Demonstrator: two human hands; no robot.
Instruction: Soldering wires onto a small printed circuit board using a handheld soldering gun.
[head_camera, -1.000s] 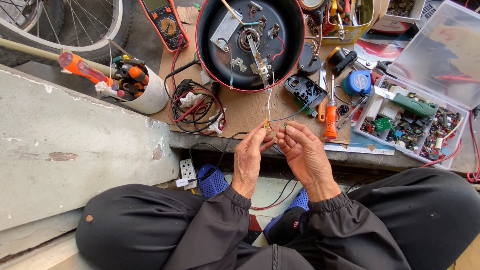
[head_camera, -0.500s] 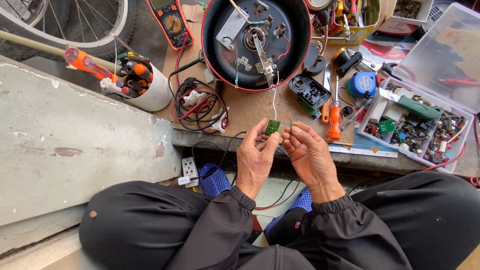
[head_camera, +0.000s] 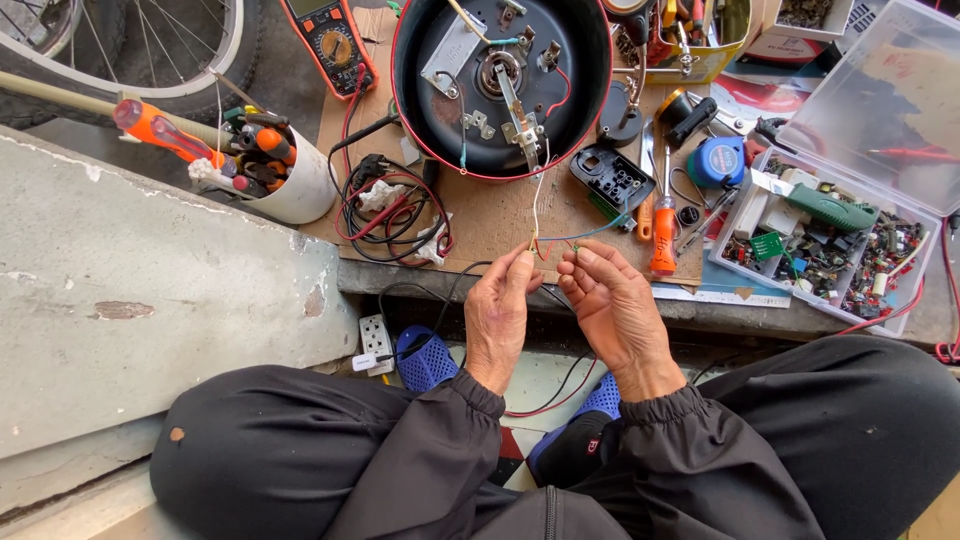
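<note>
Fingers first. Left hand (head_camera: 500, 315): thumb + forefinger pinched nearly shut on the ends of thin wires (head_camera: 538, 205), at the tip near the edge of the cardboard sheet (head_camera: 500, 215). Other fingers curled loose. Right hand (head_camera: 618, 310): fingertips also closed to a fine pinch, on a thin greenish lead just right of the left pinch; the two pinches sit close, almost touching. Can't tell if a small part is between them, too small to see.

Wires run from the pinch far-ward, up into the round black appliance base w/ red rim (head_camera: 500, 85), lying open side up, terminals + brackets exposed. A blue lead goes right toward the black plastic cover (head_camera: 612, 180).

Risks, as judged:
- Wires thin, taut-ish; a tug could snap a lead or pull it off its terminal in the base.
- Bare ends close together; could touch the wrong one, short later.
- Pinch is fingertip-only; the lead could slip + spring back into the base.
- Tangle of red/black test leads (head_camera: 395, 210) just left of the hands; could snag.

Outward: orange-handled screwdriver (head_camera: 663, 235) right of the hands, clear parts box (head_camera: 840, 230) far right, multimeter (head_camera: 335, 45) far left, white cup of tools (head_camera: 270, 170) left, power strip (head_camera: 375, 340) near, below the ledge.
</note>
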